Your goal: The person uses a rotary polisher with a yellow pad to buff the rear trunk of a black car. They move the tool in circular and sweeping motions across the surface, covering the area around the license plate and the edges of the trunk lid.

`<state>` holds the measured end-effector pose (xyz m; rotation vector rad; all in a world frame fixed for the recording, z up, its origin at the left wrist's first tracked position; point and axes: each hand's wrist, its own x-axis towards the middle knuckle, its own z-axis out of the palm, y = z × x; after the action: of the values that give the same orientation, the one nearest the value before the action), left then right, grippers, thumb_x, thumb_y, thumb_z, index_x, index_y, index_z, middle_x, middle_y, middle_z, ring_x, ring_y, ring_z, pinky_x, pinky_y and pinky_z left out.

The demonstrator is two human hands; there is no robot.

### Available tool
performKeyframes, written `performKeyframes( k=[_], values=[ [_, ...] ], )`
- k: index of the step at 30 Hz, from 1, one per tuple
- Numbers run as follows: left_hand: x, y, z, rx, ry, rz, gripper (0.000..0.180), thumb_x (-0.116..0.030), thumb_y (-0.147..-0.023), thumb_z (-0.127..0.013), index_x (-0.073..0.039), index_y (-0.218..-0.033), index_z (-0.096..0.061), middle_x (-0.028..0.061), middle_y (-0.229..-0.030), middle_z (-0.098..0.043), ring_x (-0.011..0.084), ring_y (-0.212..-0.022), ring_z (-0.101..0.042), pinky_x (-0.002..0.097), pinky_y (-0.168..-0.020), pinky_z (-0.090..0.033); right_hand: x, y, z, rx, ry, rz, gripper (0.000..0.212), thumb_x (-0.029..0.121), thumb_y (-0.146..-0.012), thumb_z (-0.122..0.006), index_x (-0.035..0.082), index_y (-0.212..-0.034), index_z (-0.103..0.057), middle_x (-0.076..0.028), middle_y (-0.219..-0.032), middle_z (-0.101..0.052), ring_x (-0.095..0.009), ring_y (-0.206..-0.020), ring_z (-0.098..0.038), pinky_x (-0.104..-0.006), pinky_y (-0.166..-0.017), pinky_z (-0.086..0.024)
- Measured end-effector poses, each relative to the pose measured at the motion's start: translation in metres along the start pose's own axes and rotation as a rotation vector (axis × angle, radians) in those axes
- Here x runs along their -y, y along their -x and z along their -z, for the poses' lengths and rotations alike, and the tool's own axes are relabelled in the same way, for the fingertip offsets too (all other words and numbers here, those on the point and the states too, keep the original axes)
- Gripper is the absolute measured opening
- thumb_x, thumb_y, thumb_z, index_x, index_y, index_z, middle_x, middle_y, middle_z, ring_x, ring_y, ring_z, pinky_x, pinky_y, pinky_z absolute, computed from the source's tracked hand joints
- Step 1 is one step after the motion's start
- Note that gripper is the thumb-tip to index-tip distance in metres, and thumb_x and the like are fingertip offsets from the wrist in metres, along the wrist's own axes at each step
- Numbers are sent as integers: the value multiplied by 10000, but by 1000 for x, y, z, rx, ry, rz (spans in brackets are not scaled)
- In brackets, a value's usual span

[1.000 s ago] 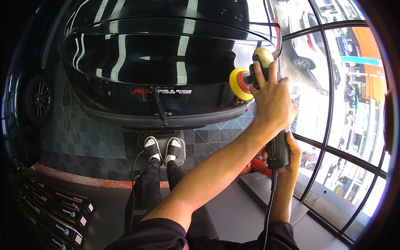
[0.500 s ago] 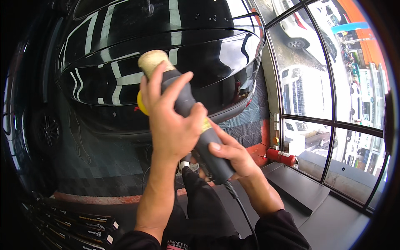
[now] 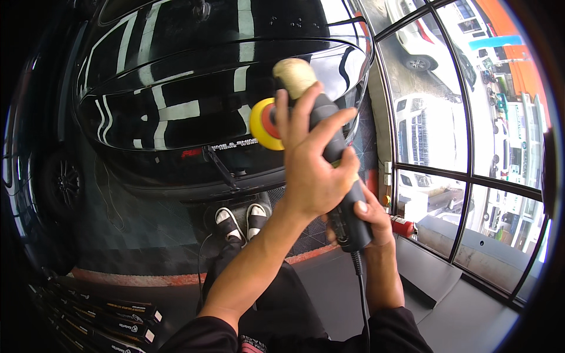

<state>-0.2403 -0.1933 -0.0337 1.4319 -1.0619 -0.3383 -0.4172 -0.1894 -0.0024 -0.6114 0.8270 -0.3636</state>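
Observation:
Both hands hold a black corded polisher in front of a glossy black car. My left hand wraps over the front half of its body, fingers bent around it. Around the rear handle, just above the cord, my right hand is closed. Tan tape covers the polisher's head. A round yellow foam pad on an orange-red backing faces left, toward the car's rear. Whether the pad touches the paint I cannot tell.
Large framed windows stand to the right, with a red fire extinguisher below them. Another dark car's wheel is at the left. Several long black boxes lie at the lower left. My sandalled feet stand behind the car.
Both hands have carried the polisher to the right. The yellow pad, mostly hidden behind my left hand before, now shows plainly. My feet have come into fuller view.

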Motion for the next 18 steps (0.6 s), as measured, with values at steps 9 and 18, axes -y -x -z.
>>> performKeyframes(
  k=[9,18],
  values=[
    [9,-19,-122,12,380,36,493,-94,-693,-744,-137,-1185,-759,161,-1575,-414,510,-1509,-245,578,-1260,-183,48,12,50,-302,225,213,733,391,-920,-704,14,-1449,-365,-285,-966,-637,-309,-605,-720,-355,-506,-640],
    [32,-4,-98,22,358,-64,804,-98,-671,-815,-114,-1447,-604,253,-1647,-266,522,-1532,-197,587,-1248,-203,19,-4,61,-364,540,338,887,370,-808,-832,9,-1492,-396,-196,-1001,-677,-233,-664,-714,-336,-573,-624]
  ],
)
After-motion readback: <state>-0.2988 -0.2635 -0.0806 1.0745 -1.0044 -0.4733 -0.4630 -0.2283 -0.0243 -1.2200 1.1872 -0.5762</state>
